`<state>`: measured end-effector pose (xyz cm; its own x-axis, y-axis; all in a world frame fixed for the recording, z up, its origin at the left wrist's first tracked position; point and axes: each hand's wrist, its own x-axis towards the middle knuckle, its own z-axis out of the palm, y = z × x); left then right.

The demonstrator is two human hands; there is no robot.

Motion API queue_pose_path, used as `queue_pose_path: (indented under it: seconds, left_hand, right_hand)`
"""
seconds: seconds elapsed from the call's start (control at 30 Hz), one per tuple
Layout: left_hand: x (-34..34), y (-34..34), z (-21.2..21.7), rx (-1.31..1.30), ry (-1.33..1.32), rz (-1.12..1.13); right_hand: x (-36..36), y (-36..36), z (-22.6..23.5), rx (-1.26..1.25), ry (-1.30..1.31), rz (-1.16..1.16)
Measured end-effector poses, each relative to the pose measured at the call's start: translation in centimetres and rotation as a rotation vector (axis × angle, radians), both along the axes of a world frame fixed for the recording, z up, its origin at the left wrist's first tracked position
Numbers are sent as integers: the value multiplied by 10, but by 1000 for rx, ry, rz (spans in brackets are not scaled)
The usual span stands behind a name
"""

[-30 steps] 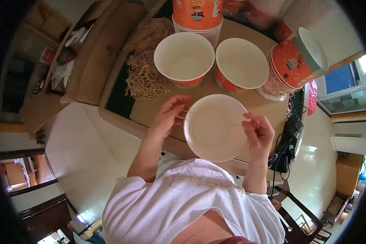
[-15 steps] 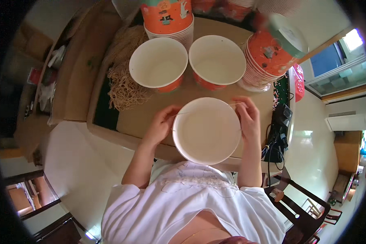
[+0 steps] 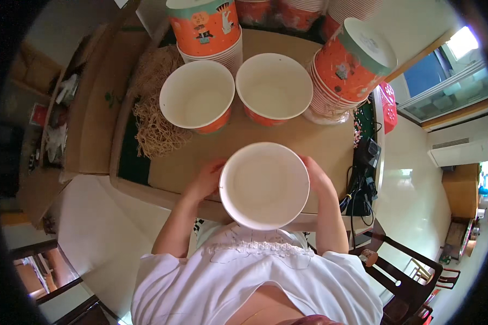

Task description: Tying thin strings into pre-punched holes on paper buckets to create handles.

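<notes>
A white paper bowl [image 3: 264,185], open side up, is held over the near edge of the table [image 3: 331,146]. It is gripped at its rim from both sides: the left hand [image 3: 205,181] and the right hand [image 3: 315,176], fingers closed against its outer wall. Beyond it, two more empty bowls [image 3: 197,95] stand side by side, flanked by orange bowl stacks [image 3: 348,67] and a heap of dry noodles [image 3: 153,122].

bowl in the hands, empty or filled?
Empty: the paper bowl, held between left hand and right hand, shows only its bare white inside.
</notes>
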<state>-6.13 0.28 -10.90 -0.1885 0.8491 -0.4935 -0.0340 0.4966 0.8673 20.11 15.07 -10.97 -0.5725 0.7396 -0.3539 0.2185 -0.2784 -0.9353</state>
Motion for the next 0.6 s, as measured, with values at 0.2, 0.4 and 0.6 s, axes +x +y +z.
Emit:
queue_pose_path:
  seconds: [0.2, 0.4, 0.6]
  left_hand:
    - [12, -2, 44, -4, -84, -157]
    - [30, 24, 183, 495, 201, -167]
    - [62, 118, 245, 1422, 902, 144]
  right_hand:
    - [19, -8, 73, 314, -407, 368]
    - [36, -17, 210, 676, -204, -50]
    - [17, 121, 305, 432, 190, -231]
